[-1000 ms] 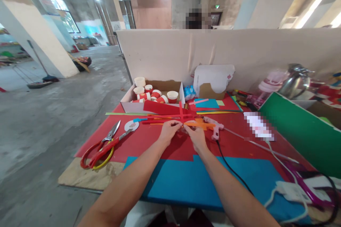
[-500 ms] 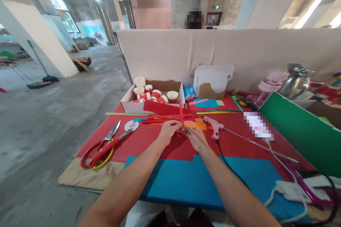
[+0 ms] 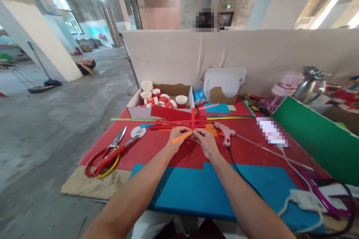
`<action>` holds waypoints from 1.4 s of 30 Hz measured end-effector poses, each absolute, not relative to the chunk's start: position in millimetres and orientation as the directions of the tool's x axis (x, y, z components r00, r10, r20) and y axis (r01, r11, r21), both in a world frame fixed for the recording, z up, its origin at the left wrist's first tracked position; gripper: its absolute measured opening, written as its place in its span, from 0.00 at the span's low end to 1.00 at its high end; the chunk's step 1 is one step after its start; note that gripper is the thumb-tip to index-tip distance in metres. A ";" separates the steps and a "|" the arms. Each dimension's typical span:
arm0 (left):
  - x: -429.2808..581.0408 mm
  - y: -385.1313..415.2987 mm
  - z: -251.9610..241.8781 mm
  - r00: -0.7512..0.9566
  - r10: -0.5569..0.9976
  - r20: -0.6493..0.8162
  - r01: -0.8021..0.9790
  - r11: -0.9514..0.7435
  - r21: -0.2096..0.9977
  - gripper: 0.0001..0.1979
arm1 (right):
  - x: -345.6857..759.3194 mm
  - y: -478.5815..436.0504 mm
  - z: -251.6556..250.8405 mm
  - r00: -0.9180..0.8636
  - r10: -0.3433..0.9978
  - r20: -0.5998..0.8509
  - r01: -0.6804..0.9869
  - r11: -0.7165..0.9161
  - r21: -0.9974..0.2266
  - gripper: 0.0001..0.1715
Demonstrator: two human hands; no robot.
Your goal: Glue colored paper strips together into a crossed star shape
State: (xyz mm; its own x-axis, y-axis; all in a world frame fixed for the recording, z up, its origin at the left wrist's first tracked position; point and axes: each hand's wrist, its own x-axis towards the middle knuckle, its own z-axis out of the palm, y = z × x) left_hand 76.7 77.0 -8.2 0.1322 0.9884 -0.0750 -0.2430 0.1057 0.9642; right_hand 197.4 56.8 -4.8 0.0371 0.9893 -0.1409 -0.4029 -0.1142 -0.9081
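Note:
Over the red sheet, my left hand and my right hand meet with fingertips pinched together. Between them they hold paper strips: a red strip stands upright from the pinch, and an orange strip slants down to the left across my left fingers. Where the two strips join is partly hidden by my fingertips. Behind my hands lie more red strips and an orange paper piece. A pink glue gun rests just right of my right hand.
Left lie red-handled scissors, another red-handled tool and a white disc. A box of red and white paper cups stands behind. Blue sheets cover the front edge. Cables, a blurred phone and a green box occupy the right.
The orange strip has swung from pointing right, over my right hand, to pointing left and down over my left hand. The red strip stays upright, and my hands remain together.

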 end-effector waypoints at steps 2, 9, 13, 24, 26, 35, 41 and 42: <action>76.7 76.7 -5.8 0.131 0.986 -0.099 -0.247 0.129 0.960 0.13 | 197.9 57.0 -5.5 0.081 0.988 -0.129 -0.362 -0.092 -0.928 0.16; 77.2 73.3 1.6 0.133 0.984 -0.122 -0.287 0.156 0.945 0.15 | 196.7 57.6 -6.3 0.172 0.984 -0.051 -0.284 0.000 -0.959 0.16; 77.2 74.4 -1.5 0.132 0.978 -0.162 -0.287 0.194 0.938 0.15 | 195.4 57.6 -6.1 0.175 0.984 -0.025 -0.275 0.024 -0.961 0.16; 80.3 67.4 2.4 0.182 0.983 -0.031 -0.248 0.077 0.966 0.15 | 196.2 57.3 -4.1 0.278 0.958 0.071 -0.168 0.121 -0.978 0.14; 82.0 66.8 1.6 0.169 0.985 -0.041 -0.231 0.080 0.970 0.15 | 195.1 56.7 -4.4 0.279 0.959 0.054 -0.195 0.112 -0.974 0.14; 81.4 68.1 0.0 0.052 0.997 -0.050 -0.273 0.062 0.960 0.10 | 190.9 54.9 -5.5 0.221 0.975 0.010 -0.266 0.070 -0.961 0.14; 79.8 71.5 -6.4 0.007 1.000 0.014 -0.152 -0.013 0.988 0.07 | 193.9 57.0 -6.3 0.189 0.981 -0.033 -0.291 0.024 -0.957 0.13; 79.2 72.2 -7.4 0.004 1.000 0.019 -0.123 -0.019 0.992 0.07 | 194.6 57.1 -5.8 0.178 0.983 -0.036 -0.286 0.016 -0.958 0.13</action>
